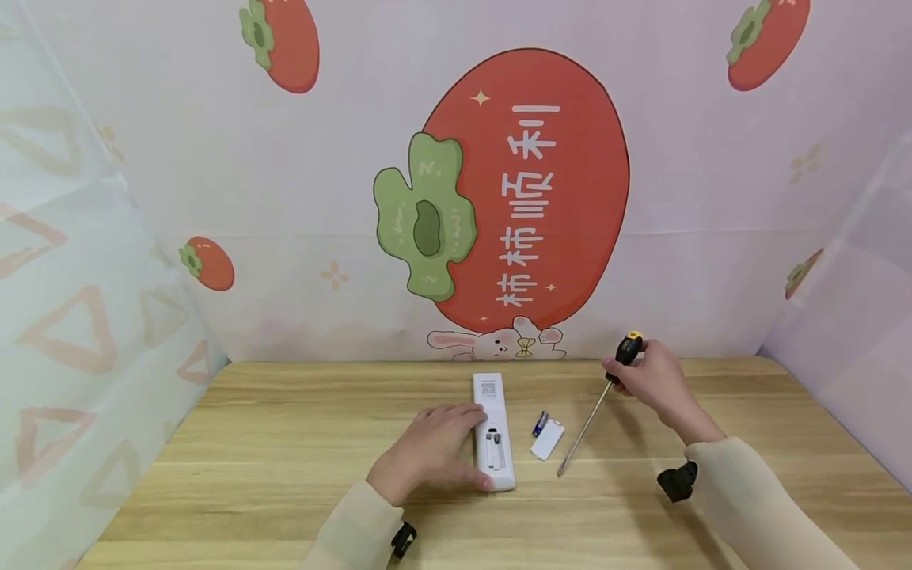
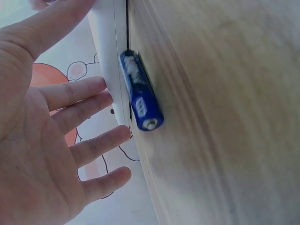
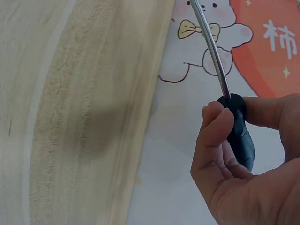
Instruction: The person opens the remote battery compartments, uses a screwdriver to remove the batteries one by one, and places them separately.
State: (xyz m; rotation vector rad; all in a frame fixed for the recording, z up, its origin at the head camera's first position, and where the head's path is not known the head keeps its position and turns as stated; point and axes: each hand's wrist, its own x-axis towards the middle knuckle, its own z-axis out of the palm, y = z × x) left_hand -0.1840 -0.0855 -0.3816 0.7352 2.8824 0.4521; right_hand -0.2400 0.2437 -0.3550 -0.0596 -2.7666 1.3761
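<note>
A white remote control point(image 1: 493, 404) lies back up, its battery compartment uncovered. My left hand point(image 1: 438, 447) rests at its left edge with fingers extended, fingertips touching the side, thumb at the near end. Under that palm, a blue battery point(image 2: 140, 91) lies on the table beside the remote; the hand hides it in the head view. My right hand point(image 1: 654, 381) grips the black and yellow handle of a screwdriver point(image 1: 588, 425), its shaft slanting down left, tip low over the table. Between remote and screwdriver lie another blue battery point(image 1: 541, 423) and a white battery cover point(image 1: 548, 440), side by side.
The wooden table point(image 1: 285, 443) ends at a back wall point(image 1: 321, 317) printed with persimmons and a rabbit. Similar patterned sheets stand at the left and right sides.
</note>
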